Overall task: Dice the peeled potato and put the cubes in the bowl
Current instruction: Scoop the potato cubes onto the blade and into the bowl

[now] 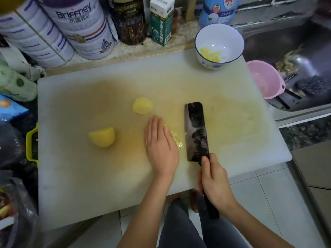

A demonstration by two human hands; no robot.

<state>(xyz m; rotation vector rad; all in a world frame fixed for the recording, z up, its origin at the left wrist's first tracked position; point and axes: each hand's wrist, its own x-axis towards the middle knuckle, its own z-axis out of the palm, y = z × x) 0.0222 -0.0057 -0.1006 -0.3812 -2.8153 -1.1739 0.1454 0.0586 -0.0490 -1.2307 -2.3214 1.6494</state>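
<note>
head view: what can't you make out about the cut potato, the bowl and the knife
All in the head view:
- Cut potato pieces: mostly under the flat left hand; amount unknowable.
- Bowl: near wall hides its bottom; fill unclear.
- Cleaver: handle partly wrapped by the right hand; whether the edge touches the cutting board cannot be told.
- Pink basin: partly behind the board, contents blurred.

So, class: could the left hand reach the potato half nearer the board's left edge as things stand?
Probably yes: the left hand lies flat, holding nothing, and only bare cutting board separates it from that potato half.
</note>
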